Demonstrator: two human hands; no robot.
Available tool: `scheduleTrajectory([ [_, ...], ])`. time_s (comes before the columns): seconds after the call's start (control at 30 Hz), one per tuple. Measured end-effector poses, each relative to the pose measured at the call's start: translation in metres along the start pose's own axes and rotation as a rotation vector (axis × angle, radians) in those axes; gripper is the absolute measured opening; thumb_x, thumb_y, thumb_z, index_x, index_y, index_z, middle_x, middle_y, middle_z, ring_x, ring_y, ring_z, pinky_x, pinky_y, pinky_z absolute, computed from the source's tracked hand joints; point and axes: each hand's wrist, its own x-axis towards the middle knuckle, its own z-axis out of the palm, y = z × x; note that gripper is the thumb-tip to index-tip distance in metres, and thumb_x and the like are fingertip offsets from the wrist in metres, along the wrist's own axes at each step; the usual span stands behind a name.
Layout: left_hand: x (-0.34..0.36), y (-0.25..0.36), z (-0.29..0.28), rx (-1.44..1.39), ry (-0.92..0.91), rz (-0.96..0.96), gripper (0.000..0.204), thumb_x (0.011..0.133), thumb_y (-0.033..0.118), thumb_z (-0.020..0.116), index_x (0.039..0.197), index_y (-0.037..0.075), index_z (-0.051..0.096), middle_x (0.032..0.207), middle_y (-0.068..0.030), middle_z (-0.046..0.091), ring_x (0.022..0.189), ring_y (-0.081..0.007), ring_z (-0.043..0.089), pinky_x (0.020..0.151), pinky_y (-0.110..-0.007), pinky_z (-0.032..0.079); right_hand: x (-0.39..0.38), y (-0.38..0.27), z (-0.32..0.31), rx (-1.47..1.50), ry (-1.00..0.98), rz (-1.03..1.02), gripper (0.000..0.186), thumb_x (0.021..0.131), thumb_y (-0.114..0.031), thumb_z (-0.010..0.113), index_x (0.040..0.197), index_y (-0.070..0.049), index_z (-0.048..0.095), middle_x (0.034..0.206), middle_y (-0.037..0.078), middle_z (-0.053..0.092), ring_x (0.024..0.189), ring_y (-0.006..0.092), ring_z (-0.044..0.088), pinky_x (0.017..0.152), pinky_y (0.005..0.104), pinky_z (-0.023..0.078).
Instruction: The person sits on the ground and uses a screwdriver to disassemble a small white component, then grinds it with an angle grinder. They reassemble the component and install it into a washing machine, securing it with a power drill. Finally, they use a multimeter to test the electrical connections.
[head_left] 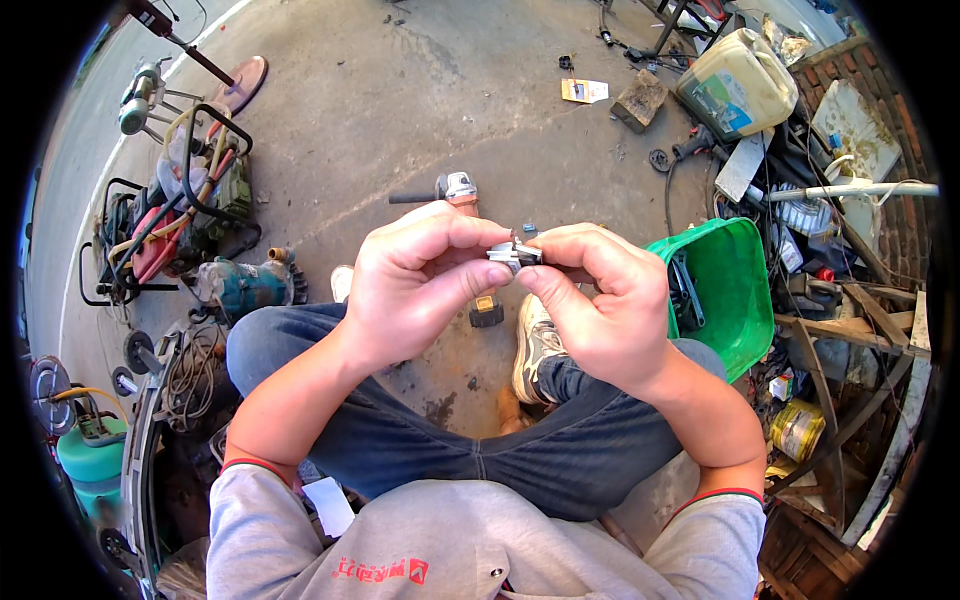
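A small grey metal part (513,254) is pinched between the fingertips of both hands, held above my knees. My left hand (415,280) grips its left end with thumb and forefinger. My right hand (600,300) grips its right end, fingers curled over it. Most of the part is hidden by the fingers. Behind the hands, an angle grinder (455,190) with a black side handle lies on the concrete floor, partly covered by my left hand.
A green plastic bucket (735,290) with dark tools inside stands at my right. A yellowish jerrycan (738,85), scrap and timber crowd the right side. Power tools, a teal motor (245,285) and a cable coil (190,375) lie at my left.
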Motion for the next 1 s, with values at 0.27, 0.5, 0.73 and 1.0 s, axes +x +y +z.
scheduleTrajectory([
  [0.27,0.005,-0.003,0.001,-0.304,0.025,-0.103,0.022,0.083,-0.003,0.067,0.104,-0.003,0.064,0.097,-0.0072,0.064,0.089,-0.0114,0.063,0.075,-0.024,0.053,0.000,-0.004,-0.002,-0.011,-0.032,0.030,0.019,0.078,0.002,0.071,0.097,0.005,0.068,0.089,0.011,0.065,0.078,0.0156,0.063,0.066,0.0248,0.050],
  [0.5,0.005,-0.010,0.000,-0.533,0.007,-0.198,0.027,0.088,0.000,0.062,0.113,-0.001,0.053,0.102,-0.0082,0.062,0.094,-0.0145,0.063,0.080,-0.028,0.053,0.002,0.008,0.000,0.237,-0.022,0.105,0.023,0.084,-0.003,0.067,0.107,0.002,0.066,0.089,0.007,0.062,0.076,0.0115,0.062,0.066,0.0236,0.051],
  [0.73,0.003,-0.009,0.004,-0.512,-0.020,-0.148,0.035,0.087,0.000,0.063,0.119,-0.001,0.048,0.114,-0.0107,0.057,0.101,-0.0159,0.061,0.087,-0.029,0.052,0.004,0.005,-0.013,-0.021,-0.089,-0.027,0.025,0.078,0.000,0.070,0.103,0.000,0.066,0.094,0.011,0.060,0.077,0.0174,0.063,0.067,0.0269,0.052],
  [1.0,0.002,0.004,0.005,-0.313,-0.044,-0.064,0.037,0.084,-0.005,0.064,0.119,-0.005,0.052,0.117,-0.0130,0.057,0.109,-0.0194,0.058,0.095,-0.033,0.049,0.004,0.001,-0.020,-0.159,-0.058,-0.123,0.042,0.072,-0.002,0.074,0.111,0.000,0.059,0.093,0.013,0.062,0.081,0.0228,0.065,0.070,0.0311,0.053],
])
